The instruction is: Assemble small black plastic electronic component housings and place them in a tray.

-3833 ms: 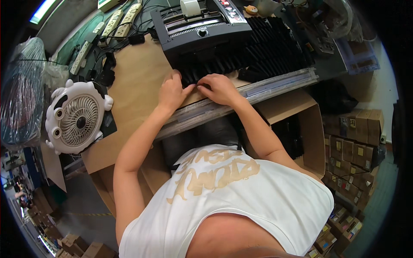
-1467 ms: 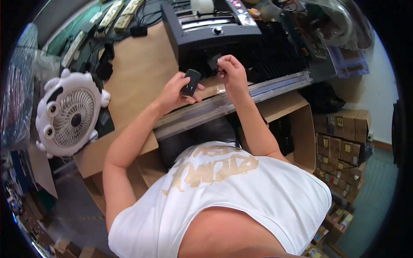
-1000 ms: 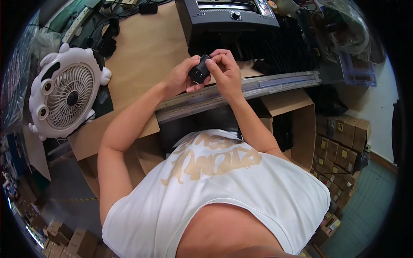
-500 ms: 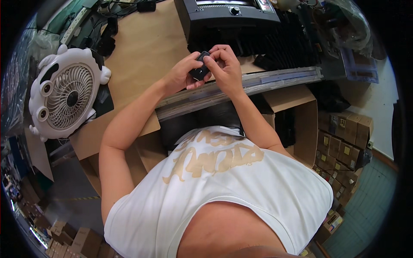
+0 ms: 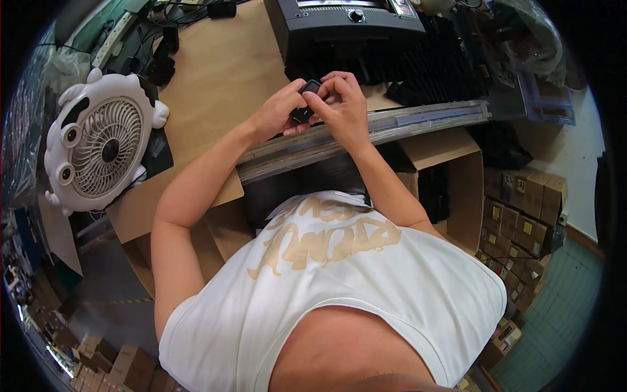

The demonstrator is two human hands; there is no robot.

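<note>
A small black rounded-rectangular case (image 5: 302, 115) is held over the front edge of the workbench; its exact kind cannot be made out. My left hand (image 5: 279, 112) grips it from the left, fingers wrapped beneath and thumb at its side. From the right, my right hand (image 5: 345, 108) has its thumb and bent fingers pinched at the case's upper right part. Its fingertips partly hide the case. Just beyond my hands, many flat black pieces (image 5: 431, 68) stand packed in rows in front of a dark grey machine (image 5: 356, 32) with a knob.
A white animal-shaped fan (image 5: 108, 147) stands at the left of the brown-covered bench (image 5: 219, 59). Open cardboard boxes (image 5: 465, 196) sit below the bench edge, on both sides of my lap. Stacked cartons (image 5: 522, 222) are at the right. Cables and black adapters (image 5: 166, 55) lie at the back left.
My right thumb and fingers have shifted slightly on the black case, and the case has tilted a little. Both arms stay almost where they were.
</note>
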